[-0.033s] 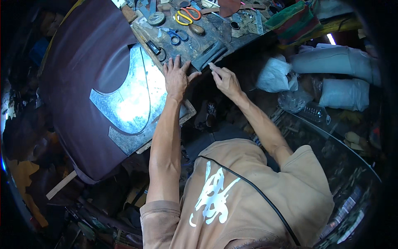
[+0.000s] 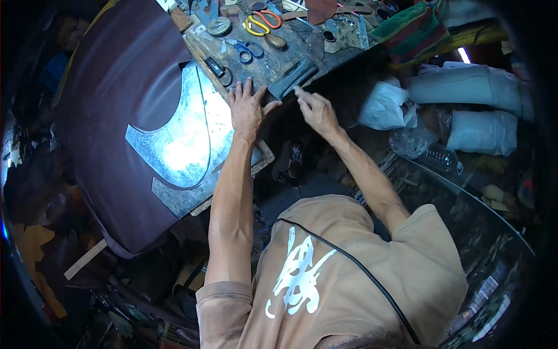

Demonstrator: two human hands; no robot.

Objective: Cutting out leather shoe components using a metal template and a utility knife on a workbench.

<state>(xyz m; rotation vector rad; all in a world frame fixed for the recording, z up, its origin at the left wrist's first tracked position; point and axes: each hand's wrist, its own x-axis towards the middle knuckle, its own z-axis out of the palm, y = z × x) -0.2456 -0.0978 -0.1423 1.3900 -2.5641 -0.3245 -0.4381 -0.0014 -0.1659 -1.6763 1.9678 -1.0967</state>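
A maroon sheet borders a curved metal plate. The left hand, grip released, rests at the edge of the bench, near blue-handled scissors. A dark oblong block lies just beside the right hand, fingers curled; whether that grip grasps anything, I cannot tell.

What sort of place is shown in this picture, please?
It looks like a workshop, perhaps one for leather or similar sheet material, though I cannot be sure. The signs are the large dark red-brown sheet, the worn, cluttered workbench and the blue-handled scissors lying on it.
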